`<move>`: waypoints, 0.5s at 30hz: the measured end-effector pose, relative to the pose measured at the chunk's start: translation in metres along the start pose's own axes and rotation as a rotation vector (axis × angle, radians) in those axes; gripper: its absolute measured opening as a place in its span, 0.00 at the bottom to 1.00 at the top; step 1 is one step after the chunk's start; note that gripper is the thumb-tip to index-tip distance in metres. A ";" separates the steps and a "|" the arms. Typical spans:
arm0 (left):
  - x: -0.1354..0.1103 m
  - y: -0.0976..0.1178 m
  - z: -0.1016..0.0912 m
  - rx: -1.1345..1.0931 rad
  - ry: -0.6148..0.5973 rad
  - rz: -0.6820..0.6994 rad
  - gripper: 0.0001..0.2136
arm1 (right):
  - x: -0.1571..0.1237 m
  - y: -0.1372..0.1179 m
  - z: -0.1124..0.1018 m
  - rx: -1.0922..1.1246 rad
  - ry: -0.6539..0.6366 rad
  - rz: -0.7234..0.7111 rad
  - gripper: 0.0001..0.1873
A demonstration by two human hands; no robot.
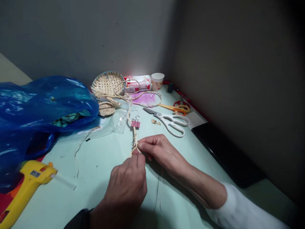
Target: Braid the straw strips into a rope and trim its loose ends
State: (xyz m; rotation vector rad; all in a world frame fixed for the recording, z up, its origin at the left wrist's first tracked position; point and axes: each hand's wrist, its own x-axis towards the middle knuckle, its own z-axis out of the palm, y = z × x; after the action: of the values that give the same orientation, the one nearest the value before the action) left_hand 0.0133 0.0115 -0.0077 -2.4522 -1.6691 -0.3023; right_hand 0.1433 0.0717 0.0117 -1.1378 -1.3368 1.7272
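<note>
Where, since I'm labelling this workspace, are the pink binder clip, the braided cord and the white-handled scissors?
Pink binder clip [135, 123]: head view, on its pink body.
Braided cord [135, 134]: head view, on the plaited stretch below the clip.
White-handled scissors [163, 117]: head view, where the handles meet the blades.

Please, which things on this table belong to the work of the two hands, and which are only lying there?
Seemingly in use:
- braided cord, held by left hand and right hand
- pink clip on the cord

Apparently just lying about:
- white scissors
- yellow glue gun
- blue bag
- paper cup
</note>
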 end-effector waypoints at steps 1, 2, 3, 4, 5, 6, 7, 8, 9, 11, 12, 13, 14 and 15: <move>0.000 0.000 -0.002 -0.020 0.016 0.017 0.12 | 0.000 0.000 0.000 0.028 -0.004 0.005 0.11; 0.001 -0.001 -0.004 -0.069 0.042 0.028 0.12 | 0.001 0.001 0.000 0.047 -0.001 0.005 0.11; 0.002 -0.004 -0.007 -0.142 0.069 0.023 0.12 | 0.001 0.002 0.000 0.054 0.004 -0.003 0.11; 0.004 -0.008 -0.011 -0.228 0.097 -0.006 0.13 | 0.002 0.003 -0.001 0.051 0.013 -0.019 0.12; 0.008 -0.014 -0.014 -0.316 0.120 -0.064 0.15 | 0.003 0.005 -0.001 0.041 0.026 -0.036 0.12; 0.012 -0.019 -0.017 -0.399 0.127 -0.158 0.15 | 0.004 0.007 -0.001 0.029 0.039 -0.051 0.12; 0.017 -0.025 -0.020 -0.469 0.129 -0.266 0.14 | 0.005 0.009 -0.001 0.024 0.049 -0.066 0.13; 0.022 -0.030 -0.021 -0.571 0.100 -0.358 0.11 | 0.005 0.011 -0.001 0.033 0.052 -0.082 0.13; 0.026 -0.034 -0.021 -0.741 0.029 -0.413 0.10 | 0.006 0.013 0.000 0.047 0.037 -0.099 0.13; 0.033 -0.038 -0.018 -1.177 -0.195 -0.471 0.10 | 0.005 0.014 0.000 0.056 -0.015 -0.141 0.14; 0.035 -0.037 -0.016 -1.364 -0.287 -0.521 0.09 | 0.005 0.014 0.000 0.034 -0.035 -0.163 0.15; 0.036 -0.036 -0.014 -1.503 -0.346 -0.572 0.09 | 0.004 0.014 0.000 -0.013 -0.037 -0.180 0.15; 0.036 -0.035 -0.012 -1.587 -0.370 -0.620 0.09 | 0.003 0.013 -0.001 -0.087 -0.021 -0.193 0.15; 0.036 -0.033 -0.010 -1.627 -0.369 -0.654 0.09 | 0.002 0.012 -0.001 -0.181 0.008 -0.206 0.14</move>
State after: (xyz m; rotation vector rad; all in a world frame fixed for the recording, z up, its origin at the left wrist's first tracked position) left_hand -0.0051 0.0535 0.0122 -2.5548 -3.1369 -2.0956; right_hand 0.1438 0.0710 0.0000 -1.0616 -1.5723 1.4766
